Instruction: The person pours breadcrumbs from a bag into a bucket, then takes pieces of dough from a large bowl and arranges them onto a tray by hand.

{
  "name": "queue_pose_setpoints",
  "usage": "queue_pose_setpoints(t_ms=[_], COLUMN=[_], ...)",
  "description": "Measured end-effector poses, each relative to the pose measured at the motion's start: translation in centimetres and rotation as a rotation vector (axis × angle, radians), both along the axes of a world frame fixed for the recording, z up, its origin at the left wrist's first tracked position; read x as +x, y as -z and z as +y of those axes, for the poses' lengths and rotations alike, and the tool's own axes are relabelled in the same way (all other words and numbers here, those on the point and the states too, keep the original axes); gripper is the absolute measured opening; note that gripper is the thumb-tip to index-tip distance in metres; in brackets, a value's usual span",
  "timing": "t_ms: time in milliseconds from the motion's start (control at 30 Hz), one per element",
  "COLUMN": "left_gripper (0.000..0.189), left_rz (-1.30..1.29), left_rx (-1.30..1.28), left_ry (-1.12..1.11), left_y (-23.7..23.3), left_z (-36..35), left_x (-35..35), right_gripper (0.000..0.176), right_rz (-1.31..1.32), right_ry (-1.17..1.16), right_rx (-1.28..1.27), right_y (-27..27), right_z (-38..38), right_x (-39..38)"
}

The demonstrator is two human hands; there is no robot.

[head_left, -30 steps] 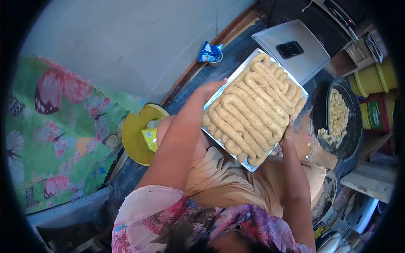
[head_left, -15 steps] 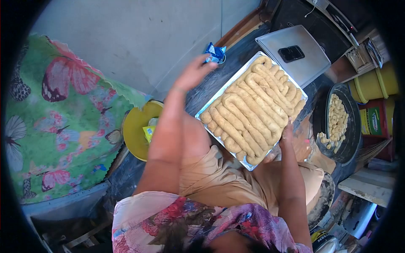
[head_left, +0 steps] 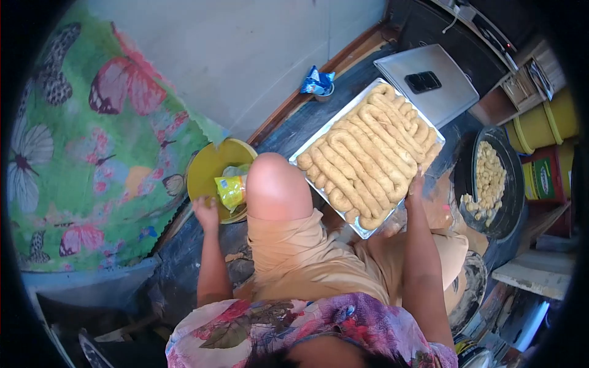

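A foil-lined tray lies tilted over my lap, bearing thick ropes of dough laid in folded rows. My right hand grips the tray's right edge, its fingers partly hidden beneath. On the other side, my left hand is at the near rim of a yellow basin, its fingers blurred. Inside that basin sits a yellow plastic packet, close to my raised knee.
A blue packet rests on a small cup by the wall. Behind the tray lies a metal sheet with a phone on it. At right, a black basin holds small dough pieces. Butterfly-print cloth hangs at left.
My left hand has swung from beside the blue packet back and down to the yellow basin, uncovering my knee and the yellow packet. My right hand stays on the tray.
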State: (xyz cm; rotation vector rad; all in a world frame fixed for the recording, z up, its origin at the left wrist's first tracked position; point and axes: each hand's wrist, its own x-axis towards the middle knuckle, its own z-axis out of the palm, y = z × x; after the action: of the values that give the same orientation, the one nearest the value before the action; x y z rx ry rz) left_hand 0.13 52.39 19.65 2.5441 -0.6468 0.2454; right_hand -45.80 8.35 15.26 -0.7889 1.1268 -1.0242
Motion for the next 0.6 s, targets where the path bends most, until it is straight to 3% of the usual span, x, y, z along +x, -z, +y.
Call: queue_pose_setpoints(t_ms=[67, 167, 267, 300, 600], left_gripper=[0.031, 0.031, 0.036, 0.036, 0.038], left_rz=[0.163, 0.760, 1.000, 1.030, 0.813], left_rx=[-0.067, -0.589, -0.332, -0.268, 0.232], left_ry=[0.027, -0.231, -0.401, -0.424, -0.196], left_y=[2.1, 6.9, 13.4, 14.6, 18.1], left_z=[-0.7, -2.7, -2.4, -2.7, -7.3], left_x=[2.3, 5.7, 10.5, 10.9, 7.6], right_gripper=[0.067, 0.067, 0.067, 0.068, 0.070], right_rz=[-0.034, -0.020, -0.103, -0.049, 0.059], right_ry=[-0.031, -0.027, -0.061, -0.080, -0.069], right_rx=[-0.010, -0.005, 0.054, 0.066, 0.201], right_y=[0.4, 0.6, -2.0, 0.4, -0.9], right_z=[-0.3, 0.1, 1.7, 1.0, 2.4], right_x=[-0.3, -0.4, 0.3, -0.8, -1.0])
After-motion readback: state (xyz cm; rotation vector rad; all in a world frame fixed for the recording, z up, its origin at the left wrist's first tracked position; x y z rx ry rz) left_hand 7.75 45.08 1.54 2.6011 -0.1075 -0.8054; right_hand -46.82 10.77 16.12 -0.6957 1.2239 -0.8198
